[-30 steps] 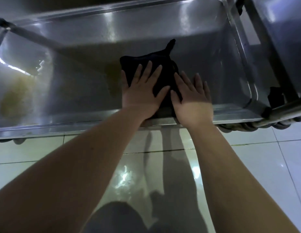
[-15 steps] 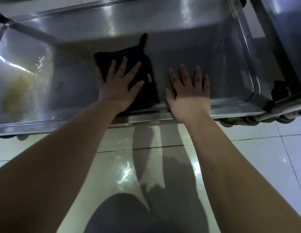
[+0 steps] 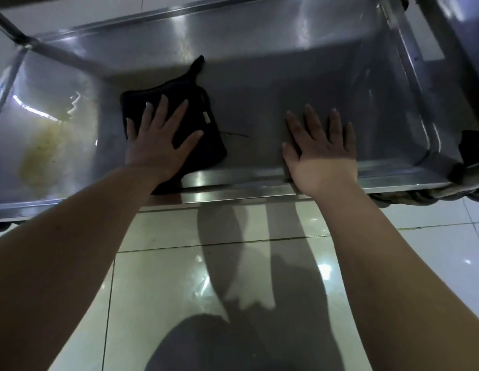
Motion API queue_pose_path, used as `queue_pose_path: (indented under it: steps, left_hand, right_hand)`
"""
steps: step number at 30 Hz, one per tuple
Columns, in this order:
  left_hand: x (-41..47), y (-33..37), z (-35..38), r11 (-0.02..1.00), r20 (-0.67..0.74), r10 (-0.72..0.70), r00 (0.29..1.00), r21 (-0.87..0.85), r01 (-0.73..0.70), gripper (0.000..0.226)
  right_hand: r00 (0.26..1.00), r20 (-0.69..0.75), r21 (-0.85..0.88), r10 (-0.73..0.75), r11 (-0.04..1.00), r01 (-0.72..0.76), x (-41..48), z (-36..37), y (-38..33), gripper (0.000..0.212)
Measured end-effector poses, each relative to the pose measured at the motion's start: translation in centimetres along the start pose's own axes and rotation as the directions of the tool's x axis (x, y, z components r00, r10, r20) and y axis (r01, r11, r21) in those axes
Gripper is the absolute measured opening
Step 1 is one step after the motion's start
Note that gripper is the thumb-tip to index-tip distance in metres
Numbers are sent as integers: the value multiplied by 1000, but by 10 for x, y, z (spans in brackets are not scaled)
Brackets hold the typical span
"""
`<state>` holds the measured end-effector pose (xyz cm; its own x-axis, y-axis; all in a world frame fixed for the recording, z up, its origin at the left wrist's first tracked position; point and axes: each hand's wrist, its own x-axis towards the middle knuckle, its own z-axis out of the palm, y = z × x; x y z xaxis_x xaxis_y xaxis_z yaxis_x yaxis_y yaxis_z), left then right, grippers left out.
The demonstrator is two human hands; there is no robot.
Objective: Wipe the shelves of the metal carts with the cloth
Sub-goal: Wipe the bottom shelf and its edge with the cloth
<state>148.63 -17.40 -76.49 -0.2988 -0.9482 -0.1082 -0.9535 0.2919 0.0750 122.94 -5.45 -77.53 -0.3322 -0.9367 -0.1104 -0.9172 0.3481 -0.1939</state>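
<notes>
Pressing flat, the left hand [image 3: 159, 137] lies on top of the dark cloth [image 3: 210, 149]. Its fingers are straight and fanned apart and its thumb is splayed out to the right. No finger curls round the fabric; palm and fingers simply bear down on it. The cloth sits folded into a rough square on the bottom shelf [image 3: 286, 84] of the metal cart, left of centre. Its near corner runs up over the shelf's front rim [image 3: 233, 180], under the wrist. A narrow loop [image 3: 196, 66] sticks out from the cloth's far corner toward the back wall, a small pale label [image 3: 206, 119] shows on its right edge, and a loose thread [image 3: 234, 134] trails onto the steel just beside it.

The right hand [image 3: 322, 153] is well apart from the cloth, to the right. It rests palm-down on bare metal with the heel at the front rim and the fingers straight, slightly spread and pointing away from the person. It holds nothing. Both forearms are bare and reach in from the lower corners of the view, angled up toward the shelf.

A yellowish stain [image 3: 43, 145] marks the shelf's left part, clear of the cloth. A slanted tube [image 3: 45, 49] of the cart frame crosses the upper left. Part of a second cart [image 3: 460, 36] stands at the right edge. Glossy floor tiles [image 3: 179, 277] below carry the shadows of the arms.
</notes>
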Motion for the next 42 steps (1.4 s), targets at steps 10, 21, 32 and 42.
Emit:
queue_pose_path:
  steps: [10, 21, 32, 42]
  left_hand:
    - [-10, -3, -3, 994, 52, 97, 994, 41, -100, 75]
    - [82, 95, -10, 978, 108, 190, 976, 63, -197, 55]
    - [84, -25, -21, 991, 77, 126, 989, 42, -129, 59]
    - [60, -70, -18, 1000, 47, -23, 999, 12, 23, 60]
  right_hand:
    - [994, -74, -45, -86, 996, 83, 31, 16, -57, 56]
    - [998, -61, -121, -22, 993, 15, 33, 14, -59, 72]
    - [997, -63, -66, -44, 997, 40, 35, 11, -56, 63]
    - [986, 77, -102, -146, 983, 153, 37, 13, -115, 57]
